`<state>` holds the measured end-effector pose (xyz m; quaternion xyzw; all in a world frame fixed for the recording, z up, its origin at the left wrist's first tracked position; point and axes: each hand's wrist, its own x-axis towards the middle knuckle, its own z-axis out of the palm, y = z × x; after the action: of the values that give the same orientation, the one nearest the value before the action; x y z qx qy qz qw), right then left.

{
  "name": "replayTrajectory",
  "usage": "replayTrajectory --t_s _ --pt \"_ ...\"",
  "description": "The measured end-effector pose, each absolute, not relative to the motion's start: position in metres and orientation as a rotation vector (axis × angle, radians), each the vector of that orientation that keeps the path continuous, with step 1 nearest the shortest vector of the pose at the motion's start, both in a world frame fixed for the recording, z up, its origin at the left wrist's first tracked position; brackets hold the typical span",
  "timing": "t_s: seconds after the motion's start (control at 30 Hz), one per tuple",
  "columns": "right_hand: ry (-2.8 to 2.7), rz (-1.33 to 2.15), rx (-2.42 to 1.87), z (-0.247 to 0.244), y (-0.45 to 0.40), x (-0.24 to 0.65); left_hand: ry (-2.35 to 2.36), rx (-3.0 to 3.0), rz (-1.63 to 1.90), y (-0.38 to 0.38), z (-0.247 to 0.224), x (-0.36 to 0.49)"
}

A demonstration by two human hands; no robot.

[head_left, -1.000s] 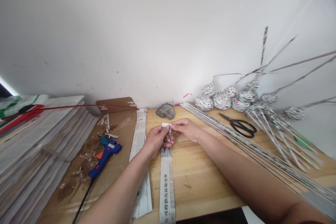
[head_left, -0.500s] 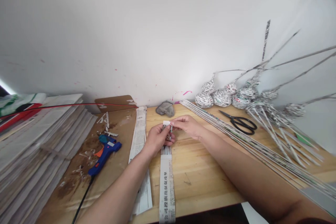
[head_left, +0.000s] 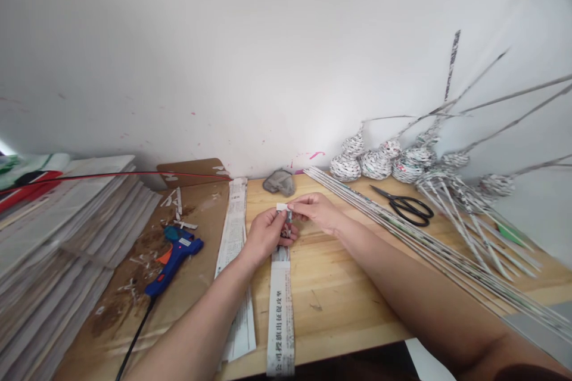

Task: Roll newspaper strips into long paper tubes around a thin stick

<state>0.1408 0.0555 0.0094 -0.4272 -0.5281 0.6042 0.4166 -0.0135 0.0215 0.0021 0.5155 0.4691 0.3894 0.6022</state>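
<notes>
two hands at the far end of a newspaper strip;
the fingers of the left hand (head_left: 263, 233) pinch the newspaper strip (head_left: 280, 315) between thumb and fingertips, while the right hand (head_left: 316, 213) has thumb and forefinger pressed together at its upper right corner; the strip runs from there down to the near edge of the worktop (head_left: 344, 303); more paper strips (head_left: 232, 226) lie just left, partly beneath the left forearm; a grey cloth (head_left: 279, 183) sits beyond the hands; farther out, a blue glue gun (head_left: 172, 266) rests on cardboard (head_left: 196, 277) at left, paper rods (head_left: 384, 225) and black scissors (head_left: 404, 207) at right
</notes>
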Motion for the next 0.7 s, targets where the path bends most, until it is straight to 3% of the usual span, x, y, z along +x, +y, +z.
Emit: replayTrajectory --t_s 0.4,0.7 --pt "-1.367 1.378 -1.088 0.009 0.055 0.140 1.130 1.163 0.927 0.022 0.004 -0.013" --pt "-1.413 1.739 -0.949 0.010 0.058 0.153 1.068 1.066 0.919 0.020 0.009 -0.013"
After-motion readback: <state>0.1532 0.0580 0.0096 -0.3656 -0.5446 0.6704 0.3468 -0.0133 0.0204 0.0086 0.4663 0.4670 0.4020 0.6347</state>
